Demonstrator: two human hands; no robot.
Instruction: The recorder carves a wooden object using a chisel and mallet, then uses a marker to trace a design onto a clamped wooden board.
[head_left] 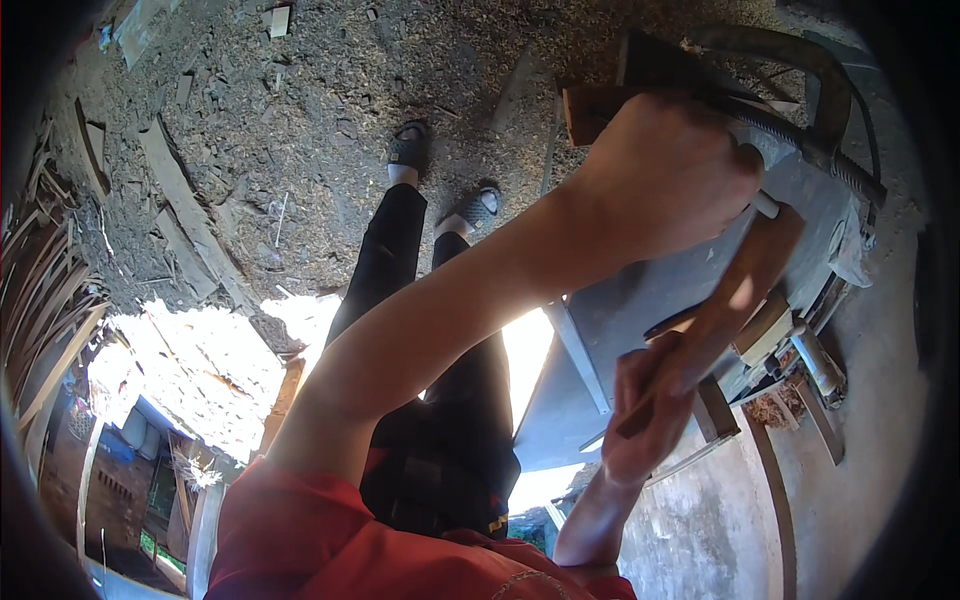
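My left hand point(665, 175) reaches across to the upper right, closed in a fist. From its lower side sticks out the short pale end of a rod point(765, 205); the rest of it is hidden in the fist. My right hand point(650, 400) is lower down, with its fingers wrapped round the near part of a long brown wooden piece point(745, 285). This piece slants up and away, its far end close below the rod. Beyond my left hand, a large metal clamp point(835, 100) with a threaded screw sits beside a reddish-brown wood block point(590, 112).
A grey work surface point(640, 300) lies beneath my hands. Along its right side are wood offcuts point(715, 412), a cylindrical container point(815, 360) and a box of shavings point(780, 405). Loose boards point(180, 205) litter the debris-covered ground, and thin wood strips point(45, 270) pile up at the left.
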